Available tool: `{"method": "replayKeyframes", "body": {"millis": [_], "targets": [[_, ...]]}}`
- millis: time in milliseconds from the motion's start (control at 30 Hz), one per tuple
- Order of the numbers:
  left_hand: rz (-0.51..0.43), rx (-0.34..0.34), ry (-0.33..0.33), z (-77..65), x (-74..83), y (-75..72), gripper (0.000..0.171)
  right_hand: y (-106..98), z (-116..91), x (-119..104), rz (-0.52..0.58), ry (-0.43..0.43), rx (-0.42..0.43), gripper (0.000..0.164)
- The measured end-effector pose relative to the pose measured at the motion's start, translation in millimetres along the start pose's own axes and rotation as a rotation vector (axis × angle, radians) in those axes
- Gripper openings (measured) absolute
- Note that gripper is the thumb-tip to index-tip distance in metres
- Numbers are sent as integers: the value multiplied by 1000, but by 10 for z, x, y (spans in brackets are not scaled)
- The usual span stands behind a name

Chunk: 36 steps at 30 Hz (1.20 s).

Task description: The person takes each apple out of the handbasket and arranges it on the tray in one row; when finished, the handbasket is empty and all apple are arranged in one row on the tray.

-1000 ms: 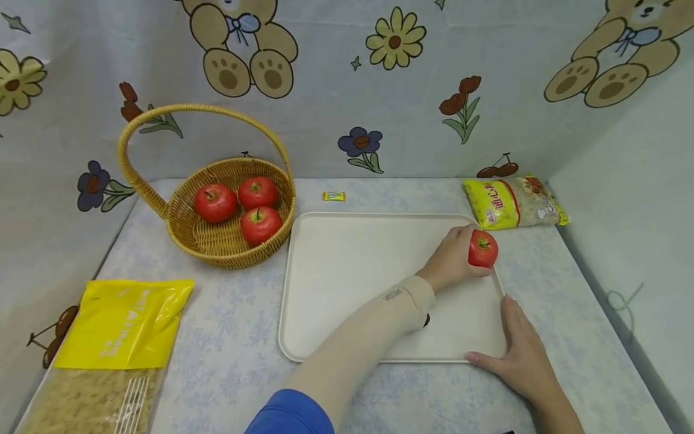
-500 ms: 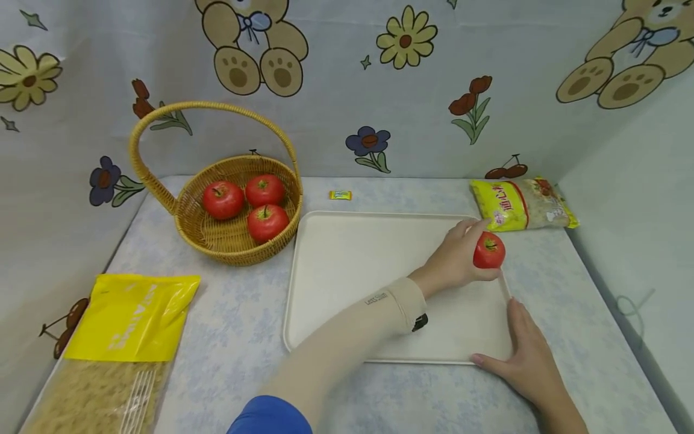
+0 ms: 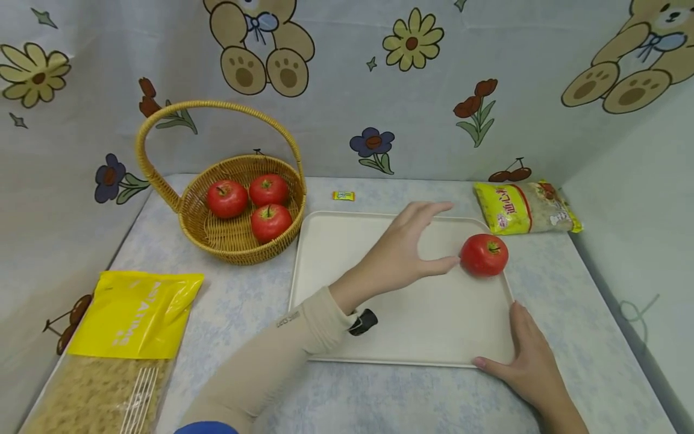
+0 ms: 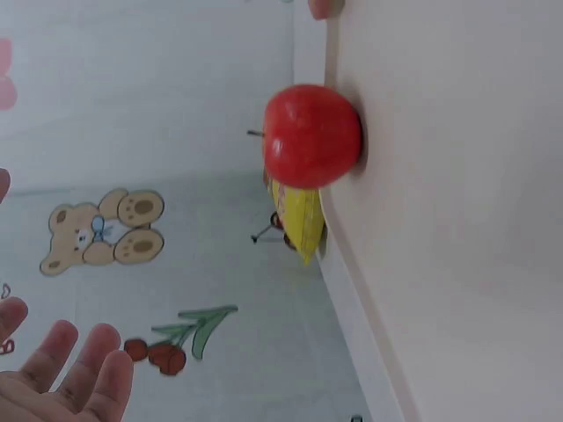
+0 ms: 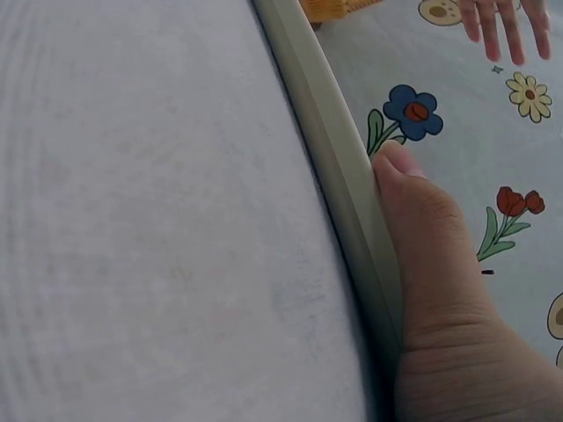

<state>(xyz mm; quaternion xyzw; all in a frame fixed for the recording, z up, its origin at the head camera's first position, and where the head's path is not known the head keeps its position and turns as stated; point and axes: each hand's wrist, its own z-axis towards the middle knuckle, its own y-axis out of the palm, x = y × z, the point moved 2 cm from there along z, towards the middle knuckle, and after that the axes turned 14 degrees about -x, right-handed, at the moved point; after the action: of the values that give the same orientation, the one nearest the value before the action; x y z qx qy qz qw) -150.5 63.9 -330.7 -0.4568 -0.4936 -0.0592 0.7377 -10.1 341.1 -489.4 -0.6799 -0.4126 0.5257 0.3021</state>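
Observation:
My left hand [image 3: 398,250] hovers over the white tray [image 3: 423,325] with fingers and thumb spread and nothing between them. Just right of its thumb, a red apple [image 3: 484,255] sits inside the tray's far right corner, stem up. In the left wrist view the same apple [image 4: 312,136] stands by the tray's raised edge, apart from the fingers. My right hand [image 3: 528,361] holds the near right corner of the tray, thumb at the front edge and fingers along the right side. Its thumb [image 5: 431,246] bends against the rim in the right wrist view.
A wicker basket [image 3: 238,254] with a tall handle holds three red apples at the back left. A yellow-topped pasta bag [image 3: 135,316] lies front left. A small yellow packet [image 3: 344,196] lies behind the tray, and a yellow food bag [image 3: 526,208] at the back right.
My left hand has let go of the apple, leaving it in the tray's corner, and drawn back to the left with fingers spread. My right hand stays at the tray's corner.

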Motion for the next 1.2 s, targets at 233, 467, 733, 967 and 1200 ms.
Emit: {"method": "replayKeyframes", "body": {"millis": [233,467,733,967,1200], "targets": [[16,250,-94,-577,-334,-526,71,7,4,-4,-12,10,-5,142],[0,484,-276,-1116,-854,-984,70,14,2,1,-14,6,0,142],[42,449,-562,-1458,-1455,-1199,82,-2,-4,-9,-7,1,-2,142],[50,368,-654,-1462,-1639,-1250,86,-6,-9,-29,-4,18,-11,143],[60,245,-724,-1392,-1722,-1278,87,-14,-13,-31,-7,47,-19,143]]}}
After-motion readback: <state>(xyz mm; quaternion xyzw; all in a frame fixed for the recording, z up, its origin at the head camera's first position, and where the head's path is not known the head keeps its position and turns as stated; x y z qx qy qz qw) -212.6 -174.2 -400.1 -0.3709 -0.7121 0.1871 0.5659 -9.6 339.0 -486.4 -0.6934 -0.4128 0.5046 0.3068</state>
